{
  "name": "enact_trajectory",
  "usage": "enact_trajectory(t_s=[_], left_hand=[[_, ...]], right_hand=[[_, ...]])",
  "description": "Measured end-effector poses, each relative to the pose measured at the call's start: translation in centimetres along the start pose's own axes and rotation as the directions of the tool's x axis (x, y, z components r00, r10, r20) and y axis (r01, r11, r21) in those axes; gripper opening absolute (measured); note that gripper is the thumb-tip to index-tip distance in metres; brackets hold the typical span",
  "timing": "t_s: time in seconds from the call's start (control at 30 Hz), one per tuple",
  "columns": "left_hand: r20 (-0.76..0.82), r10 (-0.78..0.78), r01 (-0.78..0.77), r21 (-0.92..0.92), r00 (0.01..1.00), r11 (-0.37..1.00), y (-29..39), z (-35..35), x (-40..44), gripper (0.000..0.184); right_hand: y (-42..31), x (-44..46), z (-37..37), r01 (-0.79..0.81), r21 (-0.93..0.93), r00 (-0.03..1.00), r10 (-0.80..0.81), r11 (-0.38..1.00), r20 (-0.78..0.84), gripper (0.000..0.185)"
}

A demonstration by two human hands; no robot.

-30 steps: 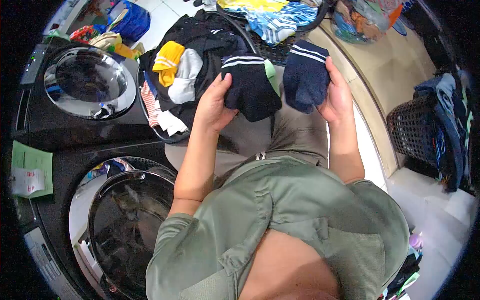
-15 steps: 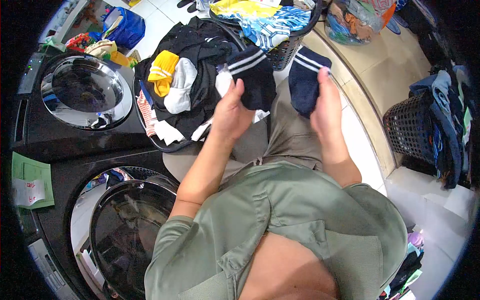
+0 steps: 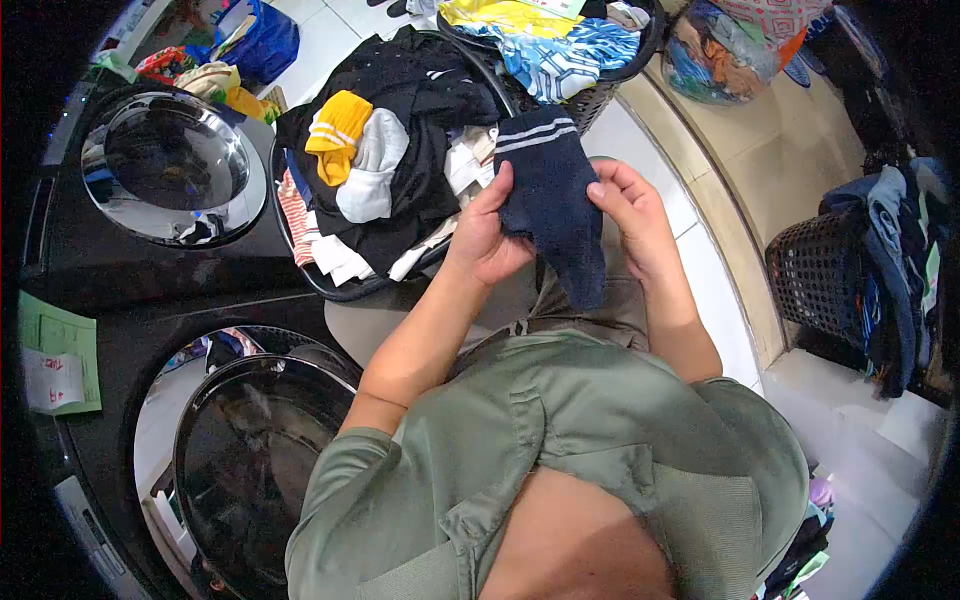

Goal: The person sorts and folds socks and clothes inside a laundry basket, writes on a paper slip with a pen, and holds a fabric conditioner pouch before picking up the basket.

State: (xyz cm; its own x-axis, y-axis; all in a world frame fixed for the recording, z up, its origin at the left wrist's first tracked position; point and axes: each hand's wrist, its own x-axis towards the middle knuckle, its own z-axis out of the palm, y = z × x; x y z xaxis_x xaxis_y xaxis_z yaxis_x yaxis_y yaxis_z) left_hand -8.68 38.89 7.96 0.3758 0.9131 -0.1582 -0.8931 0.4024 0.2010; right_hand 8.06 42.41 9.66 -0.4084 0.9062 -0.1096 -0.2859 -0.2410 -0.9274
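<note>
A navy sock (image 3: 550,190) with two white stripes at its cuff hangs flat between my hands, toe end toward my lap. My left hand (image 3: 490,238) grips its left edge, thumb on top. On the opposite edge, my right hand (image 3: 637,215) pinches the fabric between thumb and fingers. Only one sock outline shows; whether a second lies behind it I cannot tell. Left of my hands, a basket (image 3: 318,278) holds black clothes (image 3: 410,115), a yellow sock (image 3: 340,135) with white stripes and a white-grey sock (image 3: 372,165).
Two front-loading machines with round doors (image 3: 165,170) (image 3: 265,470) stand at left. Another basket (image 3: 590,105) of clothes is ahead, beside a clear bag (image 3: 715,60) of laundry. A black basket (image 3: 815,265) with jeans stands right. A blue bag (image 3: 260,45) is at upper left.
The two navy striped socks, held apart one in each hand, have come together into a single outline. My right hand has moved down and inward; my left hand has shifted slightly right.
</note>
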Motion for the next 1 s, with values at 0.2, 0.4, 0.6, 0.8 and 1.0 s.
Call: enact_trajectory(t_s=[0.2, 0.4, 0.6, 0.8, 1.0], left_hand=[[0.097, -0.089, 0.093, -0.041, 0.991, 0.995, -0.6, 0.2, 1.9, 0.043], [0.120, -0.249, 0.250, 0.007, 0.961, 0.968, -2.9, 0.5, 6.1, 0.043], [0.144, -0.290, 0.299, -0.040, 0.946, 0.954, -4.3, 0.6, 7.8, 0.044], [-0.168, -0.172, 0.176, 0.006, 0.971, 0.984, -6.1, -1.4, 7.2, 0.036], [-0.557, -0.100, 0.210, 0.137, 0.825, 0.968, -6.4, -6.2, 6.6, 0.030]], right_hand=[[-0.3, -1.9, -2.3, -0.039, 0.101, 0.997, 0.045, 0.994, -0.055, 0.009], [-2.3, -4.0, -6.1, -0.052, 0.086, 0.990, 0.062, 0.995, -0.127, 0.023], [-2.8, -5.0, -11.3, -0.209, 0.079, 0.972, 0.199, 0.975, 0.124, 0.051], [2.2, -4.0, -18.7, -0.265, 0.281, 0.950, 0.299, 0.922, -0.085, 0.033], [7.0, -4.3, -18.1, -0.518, -0.051, 0.724, 0.406, 0.854, -0.558, 0.033]])
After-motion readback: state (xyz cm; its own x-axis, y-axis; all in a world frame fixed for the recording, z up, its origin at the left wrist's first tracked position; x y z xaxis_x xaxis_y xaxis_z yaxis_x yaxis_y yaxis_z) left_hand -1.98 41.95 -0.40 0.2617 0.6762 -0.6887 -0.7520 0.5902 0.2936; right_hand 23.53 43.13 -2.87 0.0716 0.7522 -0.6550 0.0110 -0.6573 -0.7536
